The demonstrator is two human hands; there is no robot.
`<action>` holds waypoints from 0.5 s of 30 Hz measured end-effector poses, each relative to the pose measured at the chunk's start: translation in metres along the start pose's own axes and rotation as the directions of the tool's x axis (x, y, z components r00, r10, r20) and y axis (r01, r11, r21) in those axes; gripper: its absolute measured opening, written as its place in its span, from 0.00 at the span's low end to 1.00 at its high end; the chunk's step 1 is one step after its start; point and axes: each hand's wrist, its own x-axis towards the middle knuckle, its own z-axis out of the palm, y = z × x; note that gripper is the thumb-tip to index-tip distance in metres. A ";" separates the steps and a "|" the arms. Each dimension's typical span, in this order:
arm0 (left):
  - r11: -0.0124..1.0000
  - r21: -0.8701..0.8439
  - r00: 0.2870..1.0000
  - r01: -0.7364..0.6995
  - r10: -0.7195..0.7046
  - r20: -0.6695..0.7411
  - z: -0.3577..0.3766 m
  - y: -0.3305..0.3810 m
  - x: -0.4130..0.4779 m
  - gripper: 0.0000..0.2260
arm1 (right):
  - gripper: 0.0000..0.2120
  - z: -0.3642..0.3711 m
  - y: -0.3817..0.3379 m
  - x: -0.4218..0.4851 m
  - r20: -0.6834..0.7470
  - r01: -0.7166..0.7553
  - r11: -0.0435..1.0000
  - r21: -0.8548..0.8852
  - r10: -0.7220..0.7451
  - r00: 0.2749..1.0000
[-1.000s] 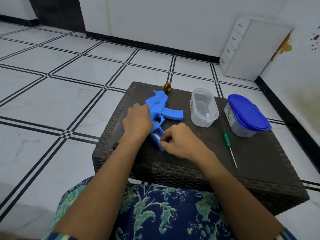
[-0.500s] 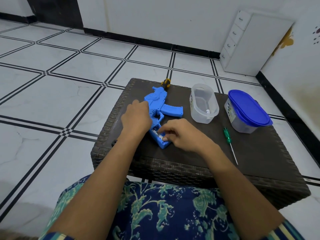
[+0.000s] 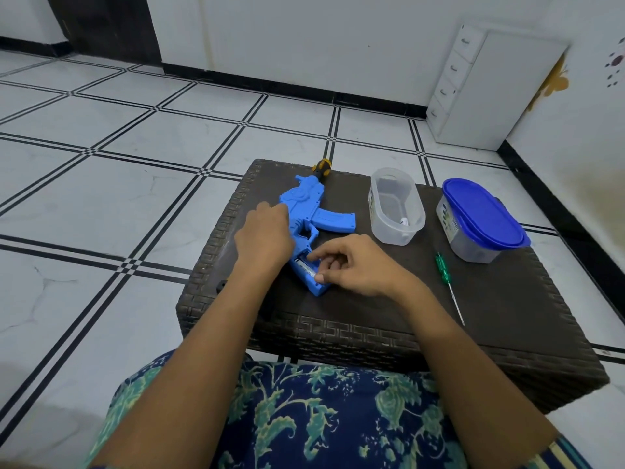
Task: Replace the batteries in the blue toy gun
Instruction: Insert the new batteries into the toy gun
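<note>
Gun [image 3: 304,204] lies flat on the worktop [image 3: 507,316], grip compartment open, left hand [image 3: 263,238] pressing it down with relaxed fingers, right hand [image 3: 355,269] with fingers pinching a battery [image 3: 306,267] in the slot, so I judge mid-swap, closing up left.

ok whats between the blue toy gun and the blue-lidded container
In the head view, an open clear plastic container stands between the blue toy gun and the blue-lidded container.

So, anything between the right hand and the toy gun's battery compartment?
Nothing visible: fingers of the right hand pinch the battery in the blue toy gun's open compartment; the left hand rests on its body.
</note>
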 end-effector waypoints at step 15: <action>1.000 0.017 1.000 -0.008 0.008 -0.006 0.000 0.001 -0.002 0.06 | 0.11 -0.001 0.006 0.004 -0.001 0.116 0.991 -0.061 -0.116 0.993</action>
